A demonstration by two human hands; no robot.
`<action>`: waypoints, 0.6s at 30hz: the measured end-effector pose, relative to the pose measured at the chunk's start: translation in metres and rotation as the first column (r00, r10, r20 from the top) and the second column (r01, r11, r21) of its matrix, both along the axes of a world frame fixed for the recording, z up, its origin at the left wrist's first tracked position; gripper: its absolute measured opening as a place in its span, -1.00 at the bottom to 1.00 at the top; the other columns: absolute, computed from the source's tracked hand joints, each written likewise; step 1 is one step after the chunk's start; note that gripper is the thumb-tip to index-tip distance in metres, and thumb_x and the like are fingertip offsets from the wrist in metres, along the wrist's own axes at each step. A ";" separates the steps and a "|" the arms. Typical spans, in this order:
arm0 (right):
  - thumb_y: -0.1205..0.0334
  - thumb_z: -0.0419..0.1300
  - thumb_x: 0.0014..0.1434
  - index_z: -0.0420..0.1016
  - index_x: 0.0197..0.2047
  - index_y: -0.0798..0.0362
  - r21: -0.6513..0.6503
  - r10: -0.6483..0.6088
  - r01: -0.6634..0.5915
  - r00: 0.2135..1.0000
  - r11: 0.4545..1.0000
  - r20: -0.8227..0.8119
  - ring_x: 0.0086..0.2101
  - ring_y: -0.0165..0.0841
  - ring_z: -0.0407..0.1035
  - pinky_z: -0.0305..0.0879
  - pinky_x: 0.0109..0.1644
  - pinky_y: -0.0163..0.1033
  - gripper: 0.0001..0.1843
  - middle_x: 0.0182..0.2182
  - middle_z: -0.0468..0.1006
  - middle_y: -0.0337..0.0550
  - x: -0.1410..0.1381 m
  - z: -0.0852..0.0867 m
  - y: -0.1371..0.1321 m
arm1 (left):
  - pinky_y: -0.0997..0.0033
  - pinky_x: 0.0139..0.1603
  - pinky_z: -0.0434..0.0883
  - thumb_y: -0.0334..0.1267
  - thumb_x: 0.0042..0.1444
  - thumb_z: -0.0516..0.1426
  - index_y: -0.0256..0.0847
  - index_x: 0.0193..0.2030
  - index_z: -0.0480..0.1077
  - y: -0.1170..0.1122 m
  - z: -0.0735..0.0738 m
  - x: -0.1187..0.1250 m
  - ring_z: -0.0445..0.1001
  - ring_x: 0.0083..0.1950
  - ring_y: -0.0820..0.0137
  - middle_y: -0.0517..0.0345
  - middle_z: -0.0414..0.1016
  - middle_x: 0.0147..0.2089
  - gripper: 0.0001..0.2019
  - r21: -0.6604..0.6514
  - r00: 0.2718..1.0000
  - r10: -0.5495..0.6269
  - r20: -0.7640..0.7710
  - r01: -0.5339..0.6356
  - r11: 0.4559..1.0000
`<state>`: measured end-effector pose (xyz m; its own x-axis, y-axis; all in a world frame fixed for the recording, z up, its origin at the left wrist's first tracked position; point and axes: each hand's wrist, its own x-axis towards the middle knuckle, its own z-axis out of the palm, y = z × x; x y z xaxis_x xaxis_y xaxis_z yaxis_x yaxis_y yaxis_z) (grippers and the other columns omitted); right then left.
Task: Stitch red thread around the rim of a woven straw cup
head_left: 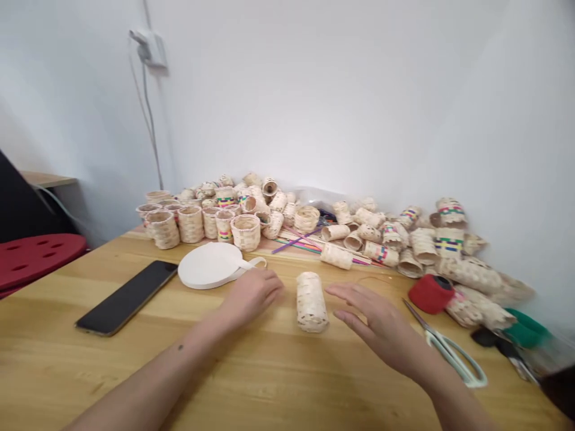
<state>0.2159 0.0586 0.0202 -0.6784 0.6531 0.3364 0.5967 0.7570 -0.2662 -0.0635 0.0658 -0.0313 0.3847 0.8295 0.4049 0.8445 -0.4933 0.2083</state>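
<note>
Wood desk [112, 383], woven birch-bark cups [191, 224] piled at wall | L hand [251, 296] loosely curled, empty, just left of roll | R hand [372, 320] open, fingers spread, empty, just right | birch-bark roll [311, 302] lying between hands, untouched | step: prob. pre-grasp; next calls for hands closing on roll

A woven bark cylinder [311, 302] lies on the wooden surface [54, 365], between the left hand [251, 294] and right hand [377, 317]. To its left, in order, are a round disc [209, 265] and a smartphone [126, 297]. To its right, scissors [442, 347] lie in front of a thread spool [430, 294]. Woven bark baskets [245, 232] are heaped at the rear, against the wall [314, 90].
</note>
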 end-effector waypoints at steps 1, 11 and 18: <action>0.22 0.03 0.30 0.33 0.15 -0.04 -0.022 0.006 -0.006 1.000 1.000 -0.025 0.06 -0.25 0.33 0.28 0.14 -0.09 -0.64 0.09 0.44 -0.11 -0.007 0.001 0.005 | 0.39 -0.17 0.33 -0.27 0.25 -0.02 -0.16 -0.26 0.49 0.004 0.005 -0.011 0.45 -0.19 0.31 0.06 0.52 -0.26 -0.75 0.007 0.999 0.044 -0.017 -0.044 0.999; 0.12 0.03 0.21 0.39 0.10 -0.01 -0.141 -0.171 0.133 0.935 0.981 -0.309 0.09 -0.16 0.29 0.19 0.17 0.03 -0.58 0.09 0.44 -0.04 -0.020 -0.041 0.052 | 0.19 -0.10 0.22 -0.32 0.11 0.12 -0.29 -0.36 0.50 0.049 0.005 -0.027 0.42 -0.14 0.16 -0.09 0.49 -0.30 -0.86 -0.023 0.938 0.197 -0.286 -0.212 0.977; 0.22 -0.02 0.21 0.39 0.08 0.12 -0.256 -0.355 0.274 0.862 0.927 -0.362 0.03 -0.14 0.36 0.24 0.13 0.08 -0.60 0.02 0.48 0.10 -0.011 -0.064 0.061 | 0.18 -0.10 0.25 -0.25 0.15 0.04 -0.21 -0.47 0.48 0.052 0.008 0.000 0.45 -0.24 0.23 0.01 0.50 -0.36 -0.74 -0.043 0.946 0.089 -0.311 -0.107 0.993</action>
